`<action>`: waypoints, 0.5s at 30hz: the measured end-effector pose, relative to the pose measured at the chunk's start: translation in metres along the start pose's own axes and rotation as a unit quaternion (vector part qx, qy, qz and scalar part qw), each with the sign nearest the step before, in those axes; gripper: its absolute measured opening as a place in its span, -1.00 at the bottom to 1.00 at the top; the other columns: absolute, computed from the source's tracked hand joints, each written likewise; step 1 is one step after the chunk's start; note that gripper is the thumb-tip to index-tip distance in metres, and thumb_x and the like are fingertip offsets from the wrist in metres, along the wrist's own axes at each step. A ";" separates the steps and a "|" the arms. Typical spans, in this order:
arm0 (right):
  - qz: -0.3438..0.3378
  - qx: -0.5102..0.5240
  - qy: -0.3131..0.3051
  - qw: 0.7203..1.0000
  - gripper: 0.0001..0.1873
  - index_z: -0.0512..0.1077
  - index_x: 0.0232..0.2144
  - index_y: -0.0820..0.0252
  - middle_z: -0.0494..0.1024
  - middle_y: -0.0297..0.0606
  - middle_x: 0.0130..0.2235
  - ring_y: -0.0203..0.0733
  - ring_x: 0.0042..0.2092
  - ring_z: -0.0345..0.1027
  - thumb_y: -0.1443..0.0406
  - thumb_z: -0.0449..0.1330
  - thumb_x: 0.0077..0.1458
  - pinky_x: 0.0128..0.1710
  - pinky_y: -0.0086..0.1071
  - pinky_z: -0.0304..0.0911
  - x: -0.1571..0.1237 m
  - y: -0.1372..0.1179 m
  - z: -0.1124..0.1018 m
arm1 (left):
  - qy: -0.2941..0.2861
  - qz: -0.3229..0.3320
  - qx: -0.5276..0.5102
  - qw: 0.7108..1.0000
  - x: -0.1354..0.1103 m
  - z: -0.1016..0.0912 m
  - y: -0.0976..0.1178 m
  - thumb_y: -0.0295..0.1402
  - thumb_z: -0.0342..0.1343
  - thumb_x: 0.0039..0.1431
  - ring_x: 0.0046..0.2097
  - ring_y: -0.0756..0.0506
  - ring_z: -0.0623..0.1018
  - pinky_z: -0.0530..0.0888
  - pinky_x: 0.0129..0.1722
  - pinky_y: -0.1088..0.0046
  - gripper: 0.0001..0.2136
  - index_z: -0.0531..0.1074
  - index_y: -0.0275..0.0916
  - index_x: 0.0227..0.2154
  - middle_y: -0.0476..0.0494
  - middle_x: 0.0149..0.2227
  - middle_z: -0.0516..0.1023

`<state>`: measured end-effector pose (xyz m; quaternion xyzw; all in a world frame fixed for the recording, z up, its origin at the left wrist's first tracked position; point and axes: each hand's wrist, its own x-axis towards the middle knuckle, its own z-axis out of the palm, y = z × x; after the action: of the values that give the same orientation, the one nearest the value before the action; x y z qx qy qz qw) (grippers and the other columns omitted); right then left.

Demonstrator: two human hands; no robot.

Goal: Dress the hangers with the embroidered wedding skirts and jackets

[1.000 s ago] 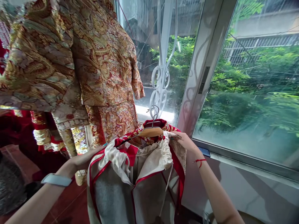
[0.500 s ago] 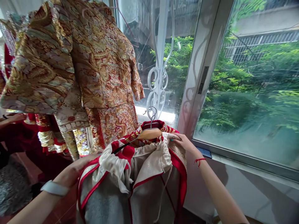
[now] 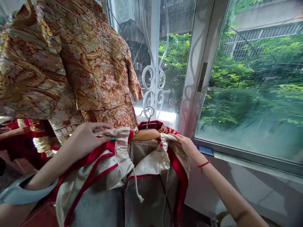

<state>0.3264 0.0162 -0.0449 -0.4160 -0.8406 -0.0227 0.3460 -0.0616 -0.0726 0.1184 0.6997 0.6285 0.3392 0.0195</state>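
Observation:
A cream garment cover with red trim is draped over a red garment on a wooden hanger. My left hand is closed on the cover's gathered left top edge, lifting it beside the hanger. My right hand pinches the cover's right top edge against the hanger's right shoulder. A white drawstring dangles from the cover's opening. The hanger's metal hook stands free above.
A gold and red embroidered jacket and skirt hang at the upper left, close to my left hand. A white scrolled window grille and window frame stand behind. Another person's hand shows at the far left among red garments.
My left hand has risen from low on the cover's left side to its top edge, pulling the cloth up toward the hanger. My right hand stays on the right shoulder.

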 end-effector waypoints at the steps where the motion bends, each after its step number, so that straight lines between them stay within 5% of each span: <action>1: 0.006 -0.016 0.000 1.000 -0.59 0.31 0.18 0.03 0.53 -0.16 0.06 -0.01 0.00 0.48 0.23 -0.01 0.32 -0.05 -0.19 0.42 -0.001 -0.001 0.000 | 0.017 0.009 0.034 0.999 -0.007 0.004 0.015 -0.14 0.19 -0.12 -0.34 -0.19 0.60 0.47 -0.29 0.32 -0.65 0.61 -0.17 -0.27 -0.10 -0.35 0.68; 4: 0.019 -0.050 -0.007 0.999 -0.60 0.33 0.16 0.06 0.54 -0.13 0.03 0.00 -0.04 0.51 0.22 0.01 0.31 -0.10 -0.19 0.44 -0.001 0.001 0.002 | 0.060 0.014 0.113 0.992 -0.033 0.021 0.045 -0.12 0.02 0.07 -0.33 -0.21 0.61 0.45 -0.27 0.29 -0.63 0.55 -0.09 -0.11 -0.10 -0.28 0.68; 6: 0.023 -0.048 -0.009 0.999 -0.60 0.34 0.15 0.09 0.53 -0.10 0.05 0.01 0.00 0.48 0.24 -0.01 0.31 -0.05 -0.16 0.42 0.000 0.003 0.003 | 0.049 0.010 0.130 0.990 -0.046 0.033 0.043 -0.10 -0.06 0.13 -0.33 -0.22 0.62 0.46 -0.27 0.29 -0.57 0.50 -0.08 -0.02 -0.12 -0.24 0.68; 10: 0.033 0.030 -0.010 0.999 -0.59 0.33 0.15 0.07 0.47 -0.16 0.14 -0.03 0.15 0.36 0.31 -0.04 0.30 0.15 -0.11 0.27 0.007 0.008 0.002 | -0.079 0.021 0.108 0.991 -0.044 0.040 -0.014 0.00 0.07 -0.05 -0.12 -0.27 0.62 0.48 -0.12 0.26 -0.34 0.37 -0.24 0.11 -0.24 -0.07 0.63; 13: 0.051 0.140 -0.026 0.988 -0.56 0.25 0.18 0.03 0.44 -0.21 0.16 -0.10 0.16 0.33 0.30 0.00 0.26 0.19 -0.16 0.21 0.015 0.012 -0.002 | -0.127 0.019 0.130 0.983 -0.028 0.040 -0.057 0.03 0.14 -0.20 -0.06 -0.36 0.58 0.46 -0.03 0.14 -0.37 0.50 -0.32 -0.10 -0.36 -0.09 0.62; 15: 0.081 0.222 -0.003 0.972 -0.55 0.20 0.17 0.08 0.49 -0.17 0.08 -0.13 0.11 0.37 0.24 0.03 0.25 0.16 -0.18 0.24 0.015 0.015 -0.002 | -0.109 0.047 0.142 0.983 -0.021 0.043 -0.069 0.05 0.09 -0.15 -0.09 -0.37 0.58 0.45 -0.02 0.10 -0.49 0.54 -0.27 -0.27 -0.35 -0.15 0.62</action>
<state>0.3323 0.0357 -0.0379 -0.3961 -0.7889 0.1936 0.4282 -0.0994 -0.0603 0.0448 0.7568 0.6309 0.1687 -0.0279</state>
